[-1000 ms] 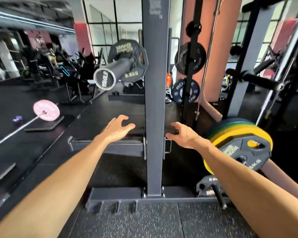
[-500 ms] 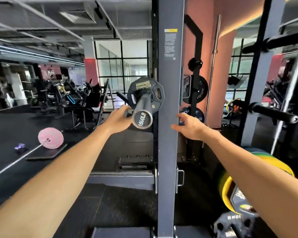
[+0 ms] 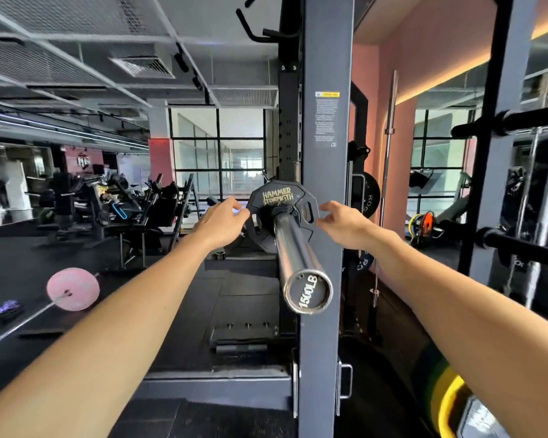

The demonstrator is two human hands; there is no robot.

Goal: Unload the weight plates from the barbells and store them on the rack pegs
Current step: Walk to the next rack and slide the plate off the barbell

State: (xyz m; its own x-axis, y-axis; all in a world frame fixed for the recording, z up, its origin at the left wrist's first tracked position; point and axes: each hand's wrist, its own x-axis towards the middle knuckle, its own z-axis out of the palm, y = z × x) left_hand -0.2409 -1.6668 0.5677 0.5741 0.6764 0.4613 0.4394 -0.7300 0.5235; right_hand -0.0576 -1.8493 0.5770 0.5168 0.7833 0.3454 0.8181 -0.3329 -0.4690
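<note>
Black weight plate seated on the barbell sleeve, whose end cap faces the camera. Left hand at the plate's left rim, right hand at its right rim; each grip loosely open, fingers half-curled, holding nothing. Rack upright stands behind the right hand.

Black Hammer Strength plate upright on chrome barbell sleeve
</note>
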